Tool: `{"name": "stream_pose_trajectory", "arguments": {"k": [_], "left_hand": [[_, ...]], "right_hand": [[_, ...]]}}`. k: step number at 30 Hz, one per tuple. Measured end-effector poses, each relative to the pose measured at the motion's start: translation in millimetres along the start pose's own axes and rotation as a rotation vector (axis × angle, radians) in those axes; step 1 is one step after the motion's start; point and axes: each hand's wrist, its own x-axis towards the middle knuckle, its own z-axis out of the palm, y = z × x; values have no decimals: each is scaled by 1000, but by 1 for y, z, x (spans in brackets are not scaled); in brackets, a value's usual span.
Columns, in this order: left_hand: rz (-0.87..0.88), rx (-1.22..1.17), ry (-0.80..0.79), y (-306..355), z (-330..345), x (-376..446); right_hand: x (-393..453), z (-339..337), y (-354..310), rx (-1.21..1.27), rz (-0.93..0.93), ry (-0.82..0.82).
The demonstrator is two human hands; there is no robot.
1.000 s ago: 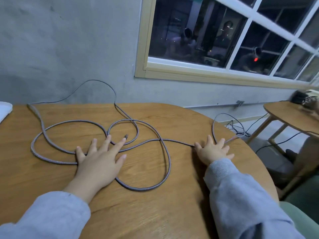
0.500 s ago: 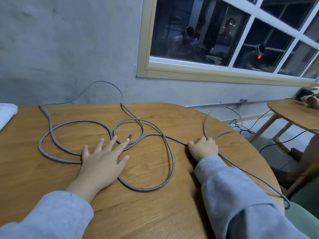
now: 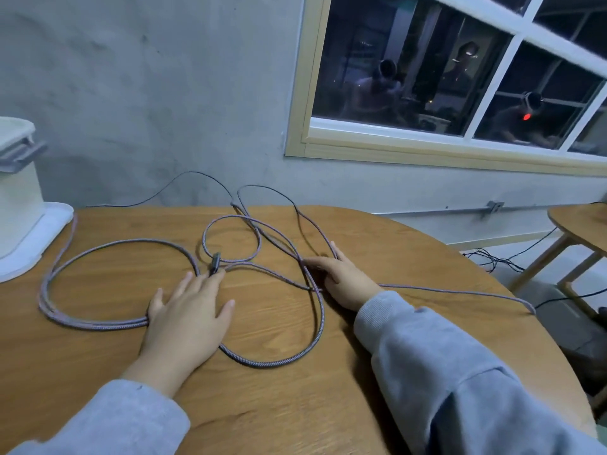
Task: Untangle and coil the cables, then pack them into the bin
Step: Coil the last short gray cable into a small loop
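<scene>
A long grey braided cable [image 3: 115, 244] lies in several crossing loops on the round wooden table [image 3: 262, 405]. Its dark plug [image 3: 215, 261] rests just beyond the fingertips of my left hand [image 3: 187, 313]. That hand lies flat with fingers spread, pressing two strands at its left edge. My right hand [image 3: 346, 279] is closed over the cable where strands cross, and one strand leaves under its wrist toward the table's right edge. A thin black cable [image 3: 197, 174] arcs along the wall behind. The white bin [image 3: 16, 195] stands at the far left.
The bin has a grey latch [image 3: 23, 156] and sits on a white lid or tray [image 3: 49, 231]. A second wooden table [image 3: 584, 221] stands to the right, with loose black wires [image 3: 492, 259] on the floor. The grey wall and window [image 3: 460, 77] are close behind.
My right hand has slid left across the table with the cable, dragging the hanging loop onto the tabletop. The view has turned left, bringing the bin into sight. My left hand stays flat.
</scene>
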Motion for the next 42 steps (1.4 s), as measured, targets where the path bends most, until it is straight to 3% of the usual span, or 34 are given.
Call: {"name": "stream_pose_trajectory", "arguments": {"k": [2, 4, 6, 9, 11, 18, 24, 38, 42], "left_hand": [[-19, 0, 7, 0, 0, 1], [-21, 6, 5, 1, -1, 3], [-11, 7, -2, 3, -1, 5], [27, 20, -9, 11, 1, 8], [56, 19, -16, 17, 2, 11], [116, -6, -24, 18, 4, 21], [135, -34, -22, 17, 4, 35], [89, -223, 149, 6, 6, 55], [91, -300, 218, 2, 10, 57]], "right_hand": [[4, 0, 3, -40, -30, 59], [3, -1, 5, -216, 19, 227], [-4, -6, 6, -488, 251, 342], [-11, -14, 13, -583, 678, 105], [-14, -14, 21, -597, 738, -47], [-18, -21, 17, -723, 573, 0], [18, -23, 38, -284, 516, 251], [129, -9, 17, -112, -130, 86], [139, -12, -1, -90, -174, 146]]}}
